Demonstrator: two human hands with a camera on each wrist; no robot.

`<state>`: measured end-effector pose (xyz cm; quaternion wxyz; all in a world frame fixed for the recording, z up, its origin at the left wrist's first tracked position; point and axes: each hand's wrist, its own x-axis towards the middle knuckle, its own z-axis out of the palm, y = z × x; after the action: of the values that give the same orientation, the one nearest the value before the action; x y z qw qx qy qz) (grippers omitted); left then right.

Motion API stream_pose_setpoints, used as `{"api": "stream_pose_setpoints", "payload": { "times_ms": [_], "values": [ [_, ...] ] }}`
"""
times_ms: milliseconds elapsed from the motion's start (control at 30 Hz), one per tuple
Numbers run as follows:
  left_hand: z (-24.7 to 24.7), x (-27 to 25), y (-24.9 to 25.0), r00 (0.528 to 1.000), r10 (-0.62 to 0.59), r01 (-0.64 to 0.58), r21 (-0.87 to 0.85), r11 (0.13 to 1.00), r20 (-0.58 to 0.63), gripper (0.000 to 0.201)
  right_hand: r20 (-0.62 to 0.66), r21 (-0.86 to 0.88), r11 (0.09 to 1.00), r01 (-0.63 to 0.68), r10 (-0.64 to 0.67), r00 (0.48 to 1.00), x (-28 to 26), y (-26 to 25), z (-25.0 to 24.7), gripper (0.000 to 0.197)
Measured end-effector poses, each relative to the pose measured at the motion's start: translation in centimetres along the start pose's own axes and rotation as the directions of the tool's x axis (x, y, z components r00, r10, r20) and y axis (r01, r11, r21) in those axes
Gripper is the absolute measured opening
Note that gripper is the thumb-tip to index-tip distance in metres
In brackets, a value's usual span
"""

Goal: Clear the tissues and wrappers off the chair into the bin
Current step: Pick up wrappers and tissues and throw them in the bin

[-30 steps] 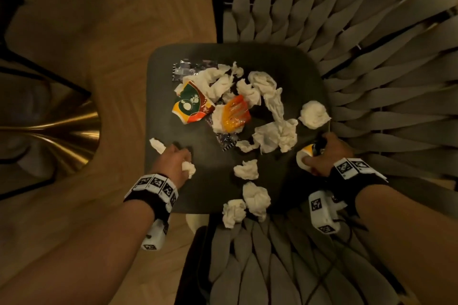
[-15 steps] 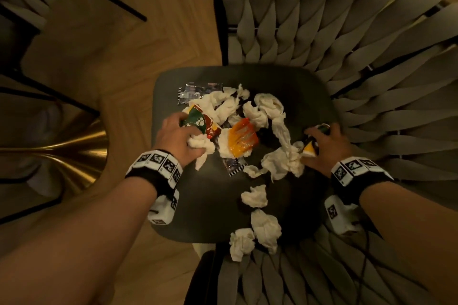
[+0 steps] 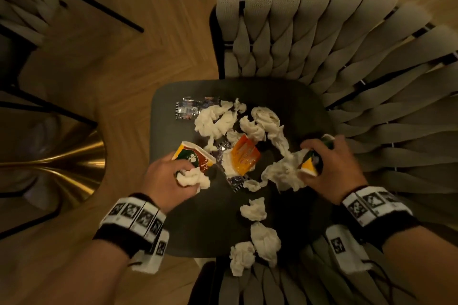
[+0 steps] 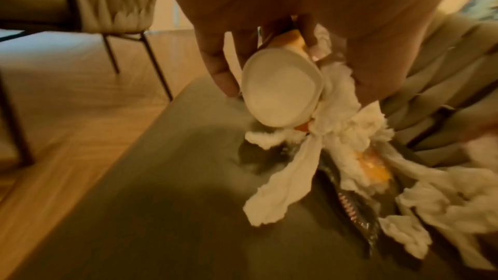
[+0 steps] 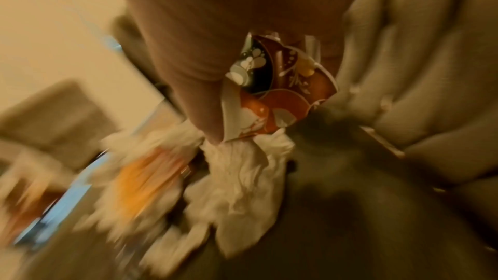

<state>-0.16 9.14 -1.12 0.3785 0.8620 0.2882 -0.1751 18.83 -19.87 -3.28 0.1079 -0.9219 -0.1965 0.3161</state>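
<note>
The dark chair seat [image 3: 198, 225] is littered with crumpled white tissues [image 3: 215, 121] and wrappers. My left hand [image 3: 183, 168] grips a crushed green, red and yellow paper cup [image 3: 195, 157] together with a wad of tissue [image 3: 193, 179]; the left wrist view shows the cup's white bottom [image 4: 280, 88] and the tissue [image 4: 331, 114] hanging below. My right hand [image 3: 314, 156] grips another crushed patterned cup [image 3: 311, 164] [image 5: 277, 93] along with a tissue [image 3: 285, 176] [image 5: 248, 178]. An orange wrapper [image 3: 244, 156] lies between the hands. No bin is visible.
A silver wrapper [image 3: 190, 109] lies at the seat's far left. Three tissue balls [image 3: 254, 209] sit toward the seat's near edge. The woven chair back [image 3: 322, 44] curves round the right. A gold table base [image 3: 62, 161] and another chair [image 3: 22, 7] stand left.
My left hand moved from the seat's left front into the pile and took up the green and red cup with its tissue. My right hand shifted inward and gathered a tissue against its cup.
</note>
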Motion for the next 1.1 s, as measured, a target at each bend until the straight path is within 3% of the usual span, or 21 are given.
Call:
{"api": "stream_pose_setpoints", "payload": {
  "times_ms": [67, 167, 267, 367, 500, 633, 833, 967, 1100],
  "values": [
    [-1.4, 0.4, 1.2, 0.997, 0.079, -0.079, 0.087, 0.993, 0.013, 0.027, 0.127, -0.126, 0.989, 0.074, -0.058, 0.990, 0.1, -1.3, 1.2, 0.069],
    [-2.9, 4.0, 2.7, 0.989, 0.147, -0.148, 0.188, 0.971, 0.020, 0.025, 0.312, -0.281, 0.953, 0.118, -0.025, 0.950, 1.2, -2.1, 3.7, 0.078],
    [-3.0, 9.0, 2.6, 0.988, 0.110, -0.142, 0.334, 0.932, 0.112, 0.029, 0.332, -0.291, 0.952, 0.095, 0.007, 0.943, 2.1, -1.7, 5.1, 0.082],
    [-2.3, 12.5, 2.7, 0.965, 0.113, -0.223, 0.516, 0.827, 0.236, 0.032, 0.346, -0.294, 0.951, 0.101, 0.007, 0.938, 2.2, -1.4, 5.4, 0.082],
    [-1.1, 14.5, 2.8, 0.938, -0.002, -0.195, 0.535, 0.822, 0.346, 0.032, 0.348, -0.302, 0.943, 0.137, -0.025, 0.937, 2.3, -1.3, 5.6, 0.078],
    [-0.3, 14.7, 3.1, 0.937, 0.011, -0.220, 0.566, 0.795, 0.349, 0.032, 0.401, -0.310, 0.933, 0.185, -0.048, 0.915, 2.6, -1.6, 5.6, 0.078],
    [1.3, 12.3, 2.5, 0.957, 0.142, -0.251, 0.482, 0.839, 0.253, 0.036, 0.360, -0.202, 0.963, 0.180, -0.098, 0.928, 1.1, -1.9, 3.6, 0.067],
    [1.6, 11.1, 1.9, 0.980, 0.105, -0.157, 0.329, 0.931, 0.171, 0.039, 0.134, -0.049, 0.975, 0.216, -0.208, 0.969, 0.2, -1.7, 0.2, 0.057],
    [1.0, 9.2, 1.2, 0.993, 0.107, -0.111, 0.107, 0.988, 0.045, 0.035, 0.051, -0.033, 0.938, 0.344, -0.342, 0.938, 2.3, -3.5, -3.5, 0.060]
  ]
}}
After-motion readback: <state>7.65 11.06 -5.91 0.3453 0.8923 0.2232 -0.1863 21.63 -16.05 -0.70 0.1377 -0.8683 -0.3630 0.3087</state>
